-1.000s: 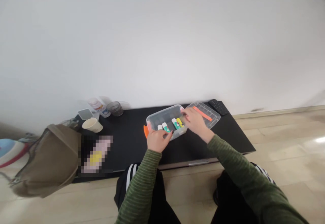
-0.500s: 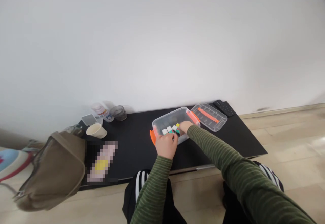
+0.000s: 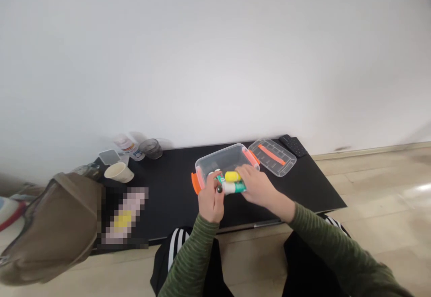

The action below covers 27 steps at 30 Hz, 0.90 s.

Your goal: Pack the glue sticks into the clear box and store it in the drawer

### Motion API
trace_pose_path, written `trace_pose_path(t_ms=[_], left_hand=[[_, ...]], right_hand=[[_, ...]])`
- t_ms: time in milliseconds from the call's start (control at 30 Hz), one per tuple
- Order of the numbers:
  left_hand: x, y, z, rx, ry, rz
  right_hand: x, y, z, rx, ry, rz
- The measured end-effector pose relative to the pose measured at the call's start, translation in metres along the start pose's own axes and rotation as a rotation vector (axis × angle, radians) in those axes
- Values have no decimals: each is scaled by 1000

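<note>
My right hand (image 3: 257, 184) is closed around a yellow-capped tube (image 3: 232, 176) and a white-capped green tube (image 3: 239, 186), just above the near side of a clear plastic box (image 3: 222, 155). Close by on the left, my left hand (image 3: 211, 200) has its fingers curled round the ends of white-and-green tubes (image 3: 220, 178). A small round black end (image 3: 220, 189) shows at its thumb; what it belongs to is hidden. The box is open, with orange latches (image 3: 195, 183) at its ends. My hands cover part of its inside.
The clear lid (image 3: 274, 164) with an orange handle lies right of the box, beside a black keyboard (image 3: 294, 145). At the left of the black table (image 3: 168, 207) are a paper cup (image 3: 119, 172), a grey glass (image 3: 151, 148), a white bottle (image 3: 129, 147) and a brown bag (image 3: 57, 225).
My right hand has come up out of the box toward me, bringing the yellow-capped and white-capped tubes into sight. My left hand stays at the box's near left side. The view has shifted slightly.
</note>
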<state>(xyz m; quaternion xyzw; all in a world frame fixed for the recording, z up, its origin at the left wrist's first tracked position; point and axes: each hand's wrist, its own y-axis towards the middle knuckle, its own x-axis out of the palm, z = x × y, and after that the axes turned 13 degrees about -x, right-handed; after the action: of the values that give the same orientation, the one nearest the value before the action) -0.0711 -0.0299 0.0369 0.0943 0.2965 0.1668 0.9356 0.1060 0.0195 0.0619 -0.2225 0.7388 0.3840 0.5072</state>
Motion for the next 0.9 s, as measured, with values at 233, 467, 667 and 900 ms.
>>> trace_pose_path(t_ms=[233,467,667,900], left_hand=[[25,-17,17,78,205,-145],[47,-33,32,123,241,-118],[55,-37,27,16,231,-191],[109,-29,10,102,768,-560]], right_hand=[[26,-44,6,-92,-75,112],[10,-67,25,-134,-306,278],[4,-92,58,382,-99,220],[39,-100,97,917,209,-71]])
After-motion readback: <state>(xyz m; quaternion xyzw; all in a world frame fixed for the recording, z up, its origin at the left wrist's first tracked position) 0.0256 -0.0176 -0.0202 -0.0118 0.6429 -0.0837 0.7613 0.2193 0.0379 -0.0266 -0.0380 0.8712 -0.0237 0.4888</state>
